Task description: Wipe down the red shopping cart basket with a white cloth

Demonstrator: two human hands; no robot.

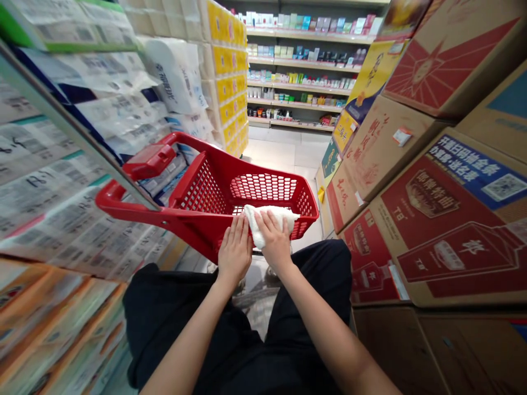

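Observation:
A red shopping basket with a mesh wall stands tilted before my knees, its long handle and a metal bar reaching to the left. My right hand presses a folded white cloth over the near rim, fingers laid across it and thumb side toward the left. Close beside it, my left hand rests on the same rim with fingers stretched out, its fingertips by the cloth's left edge. The basket's inside shows only mesh and no goods. My palms are hidden from view.
Stacked tissue packs crowd the left side, with yellow-fronted packs behind them. Cardboard boxes rise close on the right. A pale floor aisle leads to shelves of small goods at the back.

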